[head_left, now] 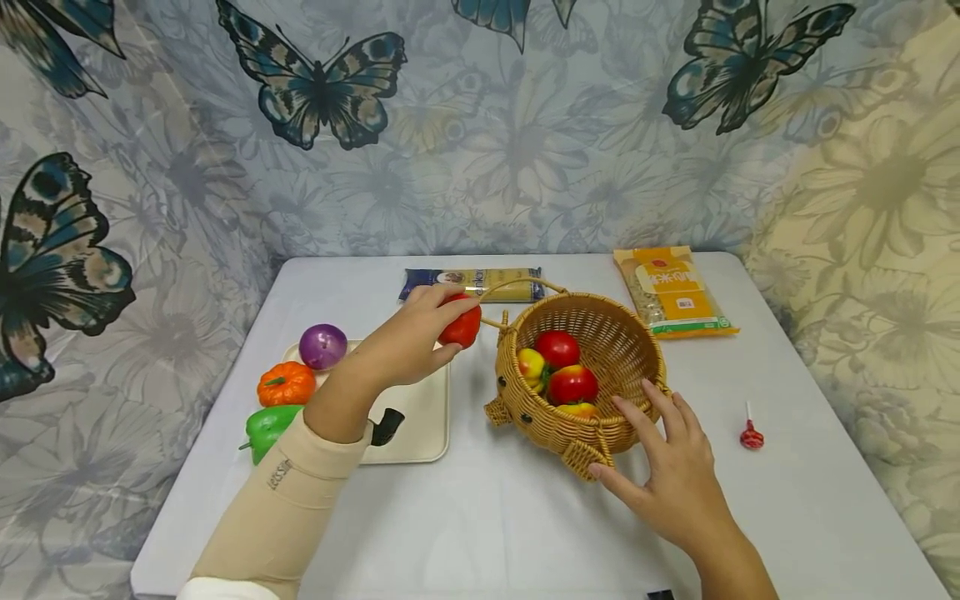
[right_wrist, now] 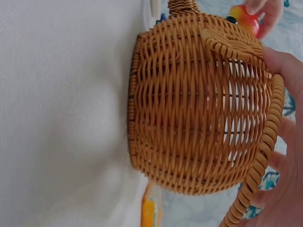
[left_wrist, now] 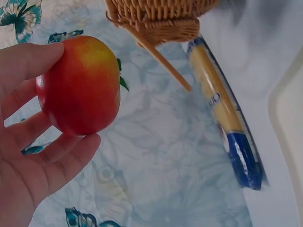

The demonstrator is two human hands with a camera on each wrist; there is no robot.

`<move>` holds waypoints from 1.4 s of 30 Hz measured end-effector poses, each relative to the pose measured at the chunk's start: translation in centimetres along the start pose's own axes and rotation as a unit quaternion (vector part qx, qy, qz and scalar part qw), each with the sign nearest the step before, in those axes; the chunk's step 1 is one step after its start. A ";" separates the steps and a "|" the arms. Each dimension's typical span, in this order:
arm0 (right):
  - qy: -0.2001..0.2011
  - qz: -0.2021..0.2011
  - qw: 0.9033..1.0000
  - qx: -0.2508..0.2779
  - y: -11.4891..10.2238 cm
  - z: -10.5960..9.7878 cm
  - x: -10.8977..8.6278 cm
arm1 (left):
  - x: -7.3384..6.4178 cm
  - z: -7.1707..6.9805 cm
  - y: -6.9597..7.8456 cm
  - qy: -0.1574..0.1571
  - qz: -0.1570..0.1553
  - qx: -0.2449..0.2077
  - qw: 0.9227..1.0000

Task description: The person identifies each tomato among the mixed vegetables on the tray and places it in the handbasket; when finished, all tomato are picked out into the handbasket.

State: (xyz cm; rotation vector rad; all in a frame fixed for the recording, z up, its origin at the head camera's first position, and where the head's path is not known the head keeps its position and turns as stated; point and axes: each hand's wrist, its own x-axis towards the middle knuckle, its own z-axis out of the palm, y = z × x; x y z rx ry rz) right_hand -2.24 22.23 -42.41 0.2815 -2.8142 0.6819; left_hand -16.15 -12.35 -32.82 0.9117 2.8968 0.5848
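My left hand [head_left: 408, 337] holds a red-and-yellow apple [left_wrist: 80, 85] between thumb and fingers, raised left of the wicker basket [right_wrist: 189, 104]. A small green leaf shows on the apple's side in the left wrist view. My right hand [head_left: 678, 471] grips the basket's near right rim, its thumb by a woven ear outside and its fingers over the opening. Inside the basket lie a round red fruit [head_left: 557, 348], a red-and-yellow apple [head_left: 573, 385] and a yellow-and-red fruit [head_left: 532, 367]. Another orange-yellow piece [head_left: 579, 410] is partly hidden by the rim.
At the left, a cream tray [head_left: 427, 417] has a purple onion [head_left: 323, 347], an orange pepper [head_left: 287, 383] and a green pepper [head_left: 272, 429] along its left side. Behind the basket lie a pasta pack [head_left: 472, 282] and a grain bag [head_left: 675, 292]. A lollipop [head_left: 752, 436] lies right.
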 end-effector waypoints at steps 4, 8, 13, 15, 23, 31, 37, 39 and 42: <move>0.005 0.000 1.000 0.001 -0.1 0.2 -0.1 | 0.8 0.1 1.3 0.002 0.021 -0.007 1.000; 0.009 -0.002 1.000 0.001 -0.1 0.3 -0.2 | 1.8 0.5 2.7 0.004 0.049 -0.009 0.999; 0.007 -0.003 1.000 -0.003 -0.3 0.3 -0.2 | 3.3 1.5 4.6 -0.009 0.089 -0.011 0.996; 0.005 -0.003 1.000 -0.006 -0.3 0.4 -0.1 | 4.0 2.2 5.3 -0.023 0.099 -0.010 0.995; 0.001 -0.005 1.000 -0.004 -0.6 0.8 0.2 | 5.8 4.6 7.0 -0.085 0.099 0.022 0.991; 0.003 -0.009 1.000 -0.009 -0.7 0.9 0.4 | 5.8 5.5 7.1 -0.124 0.091 0.054 0.987; -0.006 -0.005 1.000 -0.020 -0.8 0.8 0.5 | 5.3 4.9 6.8 -0.110 0.094 0.033 0.989; -0.010 -0.006 1.000 -0.023 -0.9 0.6 0.5 | 5.0 4.6 6.6 -0.098 0.094 0.035 0.990; -0.017 -0.010 0.999 -0.027 -0.8 0.4 0.6 | 4.4 4.1 6.2 -0.073 0.091 0.039 0.992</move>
